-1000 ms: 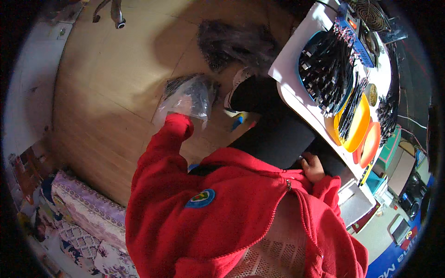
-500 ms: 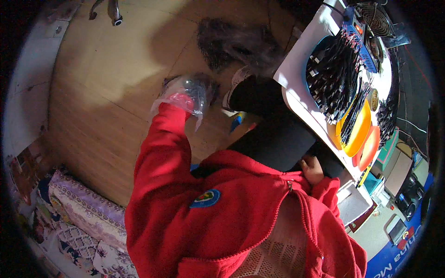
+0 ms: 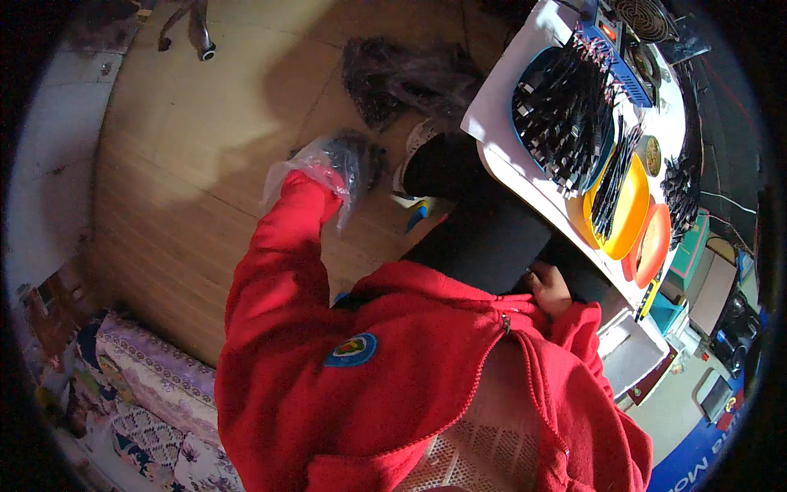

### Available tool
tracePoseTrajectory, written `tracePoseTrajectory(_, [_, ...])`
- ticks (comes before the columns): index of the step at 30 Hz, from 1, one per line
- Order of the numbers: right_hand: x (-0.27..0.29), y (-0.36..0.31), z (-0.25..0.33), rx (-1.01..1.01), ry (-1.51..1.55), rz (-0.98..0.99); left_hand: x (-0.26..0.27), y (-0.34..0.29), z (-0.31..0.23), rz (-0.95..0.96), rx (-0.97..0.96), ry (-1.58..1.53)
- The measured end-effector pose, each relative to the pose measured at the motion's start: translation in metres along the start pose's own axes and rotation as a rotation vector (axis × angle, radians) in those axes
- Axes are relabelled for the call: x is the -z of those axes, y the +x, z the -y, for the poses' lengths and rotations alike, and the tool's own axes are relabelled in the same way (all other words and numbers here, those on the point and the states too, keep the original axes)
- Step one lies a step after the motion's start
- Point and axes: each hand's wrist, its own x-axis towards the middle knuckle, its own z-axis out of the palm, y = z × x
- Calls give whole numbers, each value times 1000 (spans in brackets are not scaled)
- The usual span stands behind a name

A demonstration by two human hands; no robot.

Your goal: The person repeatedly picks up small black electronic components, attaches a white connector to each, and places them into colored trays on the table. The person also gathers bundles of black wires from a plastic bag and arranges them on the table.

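Observation:
My left hand (image 3: pixel 326 176) reaches down to the floor at the upper left, inside the mouth of a clear plastic bag (image 3: pixel 279 176). Dark contents (image 3: pixel 348 156) show through the film; I cannot tell what they are. Its fingers are hidden by the bag and its glare. My right hand (image 3: pixel 551 289) rests against my black-trousered thigh beside the table edge, fingers curled in. Whatever lies inside that curl, if anything, is hidden.
A white table (image 3: pixel 500 139) on the right carries a blue tray of black cables (image 3: pixel 566 115), a yellow dish (image 3: pixel 631 201), an orange dish (image 3: pixel 653 242) and a blue device (image 3: pixel 627 57). Another dark plastic bag (image 3: pixel 402 78) lies on the floor. A chair leg (image 3: pixel 201 33) stands far left.
The view has shifted slightly, so the table sits a little further left. My left hand stays in the bag, whose film has shifted a little. My right hand keeps its place.

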Motion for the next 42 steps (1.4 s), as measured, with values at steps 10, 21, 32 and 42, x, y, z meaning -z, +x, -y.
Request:
tracePoseTrajectory(10, [-5, 0, 10, 63, -73, -69, 20, -23, 13, 29, 2, 39])
tracePoseTrajectory(21, [-8, 0, 7, 248, -68, -115, 44, -79, 47, 143, 30, 59])
tracePoseTrajectory(32, [-6, -26, 14, 426, -2, -263, 121, -270, 31, 182, 197, -1134])
tracePoseTrajectory(42, [17, -64, 97, 800, 1151, 81, 239, -411, -150, 169, -510, -1328])
